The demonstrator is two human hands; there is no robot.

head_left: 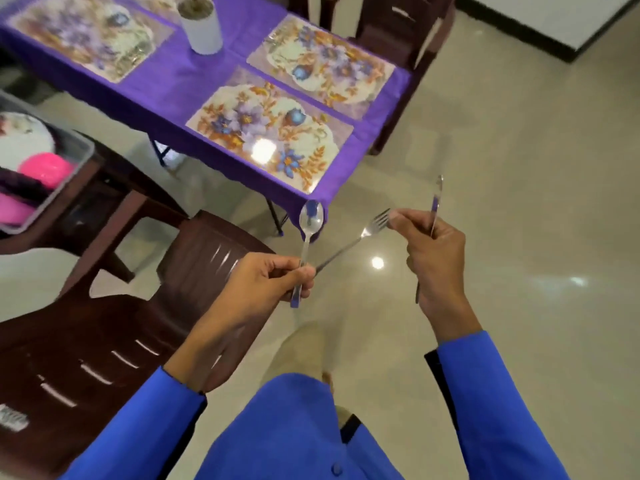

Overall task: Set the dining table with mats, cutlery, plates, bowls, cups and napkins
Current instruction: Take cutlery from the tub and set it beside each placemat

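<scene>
I stand off the near corner of a table in a purple cloth. Three floral mats lie on it: one nearest me, one behind it, one at the far left. My left hand grips a spoon upright by its handle, together with the handle end of a fork. My right hand holds a knife upright in its curled fingers, and its fingertips pinch the fork's tines.
A white cylindrical holder stands on the table between the mats. At the left a grey tray on a dark chair holds a patterned plate and pink bowls. Another dark plastic chair is beside me; one more stands beyond the table.
</scene>
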